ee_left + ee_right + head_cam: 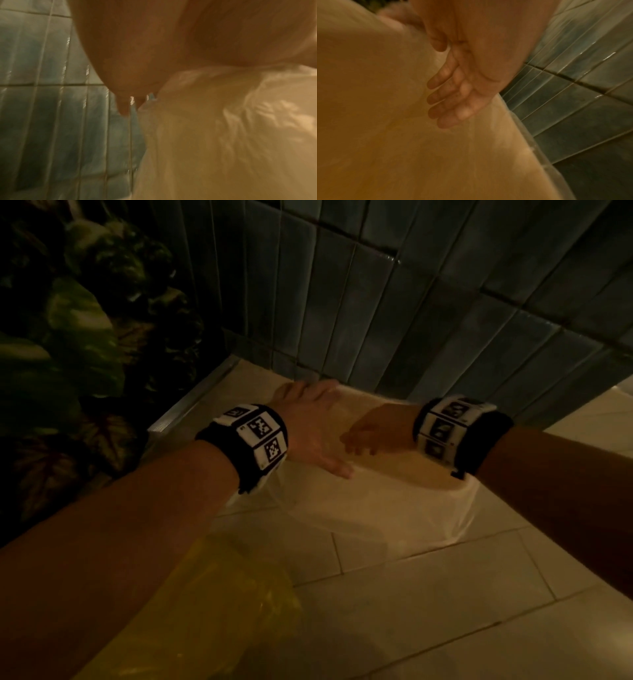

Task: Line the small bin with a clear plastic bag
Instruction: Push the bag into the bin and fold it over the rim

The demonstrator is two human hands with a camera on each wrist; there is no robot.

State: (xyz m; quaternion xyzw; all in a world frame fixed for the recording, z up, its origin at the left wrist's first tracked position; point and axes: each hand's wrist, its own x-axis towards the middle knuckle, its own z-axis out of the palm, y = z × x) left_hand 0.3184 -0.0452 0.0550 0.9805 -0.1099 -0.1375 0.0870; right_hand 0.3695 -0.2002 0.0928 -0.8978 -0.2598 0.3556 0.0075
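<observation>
A small bin (460,486) stands on the floor against the tiled wall. A clear plastic bag (359,515) is draped over it, and the film hangs down its front. My left hand (308,426) lies flat across the bin's left side on the film. Its thumb is stretched toward me, and its fingertips (123,109) reach over the far edge by the wall. My right hand (370,436) is down in the bag-lined opening, with straight, relaxed fingers (436,98) against the film (402,128). Neither hand pinches anything that I can see.
Blue-grey wall tiles (411,302) rise right behind the bin. A leafy plant (68,337) fills the left side beyond a metal floor strip (191,402). A yellow plastic bag (222,594) lies on the pale floor tiles (445,594) near me.
</observation>
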